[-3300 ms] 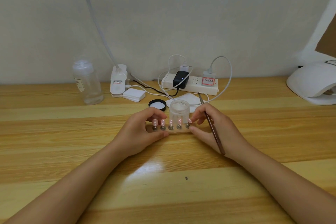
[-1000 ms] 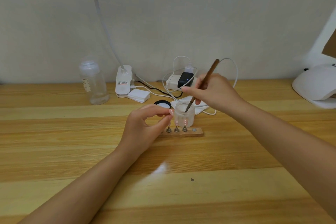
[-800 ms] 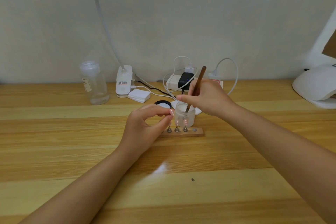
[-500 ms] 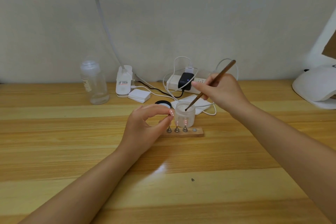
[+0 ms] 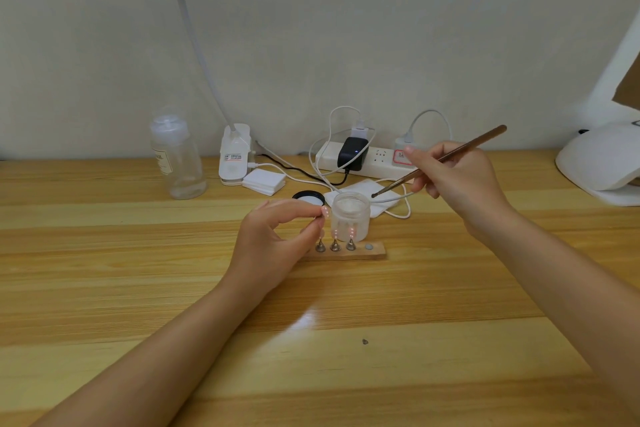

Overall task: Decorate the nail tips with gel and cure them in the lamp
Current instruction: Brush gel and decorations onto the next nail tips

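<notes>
— Pinched between thumb and fingertips of the left hand (image 5: 273, 243) is one nail tip (image 5: 325, 212), lifted just left of the frosted jar (image 5: 350, 216). Agreed?

— Agreed, the fingers are curled round it. What sits further left?

— Far left, a clear bottle (image 5: 178, 158) stands near the wall. Right of it is a white clamp lamp base (image 5: 234, 156) with its gooseneck rising out of view, and a small stack of white pads (image 5: 265, 181) just beside it.

— And by the jar?

— A black lid (image 5: 308, 198) lies just behind the left hand. Near of the jar, a wooden holder (image 5: 360, 255) carries three metal stands; two show nail tips (image 5: 335, 231) against the jar wall, and the third's top is hidden by the fingers. One bare slot shows at its right end.

— Behind that?

— A white power strip (image 5: 375, 163) with a black adapter, white cables, and a white cloth (image 5: 377, 196) under them.

— The right hand (image 5: 457, 180)?

— It grips a brown brush (image 5: 440, 160) like a pen, handle tilted up to the right. The bristle end hovers just above the jar's right rim, not touching.

— Far right?

— A white curing lamp (image 5: 602, 163) sits on the wooden table (image 5: 415, 340), well apart from both hands.
</notes>
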### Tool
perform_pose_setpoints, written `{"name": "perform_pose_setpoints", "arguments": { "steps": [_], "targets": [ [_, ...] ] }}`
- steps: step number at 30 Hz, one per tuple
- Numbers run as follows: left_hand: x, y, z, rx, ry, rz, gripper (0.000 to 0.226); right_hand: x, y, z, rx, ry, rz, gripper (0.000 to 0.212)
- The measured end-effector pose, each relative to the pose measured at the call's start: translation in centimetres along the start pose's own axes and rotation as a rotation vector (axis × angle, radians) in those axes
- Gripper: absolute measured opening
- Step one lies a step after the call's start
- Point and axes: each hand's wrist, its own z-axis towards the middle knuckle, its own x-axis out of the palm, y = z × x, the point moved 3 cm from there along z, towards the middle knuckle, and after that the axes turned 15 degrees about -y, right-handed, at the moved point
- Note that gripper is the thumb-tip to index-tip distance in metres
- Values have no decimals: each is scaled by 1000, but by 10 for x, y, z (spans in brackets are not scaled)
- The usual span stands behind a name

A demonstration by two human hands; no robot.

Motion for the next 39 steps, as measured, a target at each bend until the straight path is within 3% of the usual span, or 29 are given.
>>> {"name": "perform_pose_setpoints", "arguments": {
  "steps": [4, 8, 13, 29, 39],
  "targets": [
    [0, 0, 0, 14, -1, 6, 28, 2, 7, -19, -68, 28, 113, 18],
    [1, 1, 0, 11, 2, 12, 28, 13, 12, -49, -223, 133, 141, 24],
    [1, 3, 0, 12, 7, 28, 25, 20, 16, -73, -327, 140, 212, 29],
    [1, 1, -1, -21, 21, 47, 26, 19, 10, -78, -336, 89, 242, 40],
    [1, 1, -1, -36, 15, 31, 30, 23, 11, -78, -420, 110, 146, 32]
  ]
}}
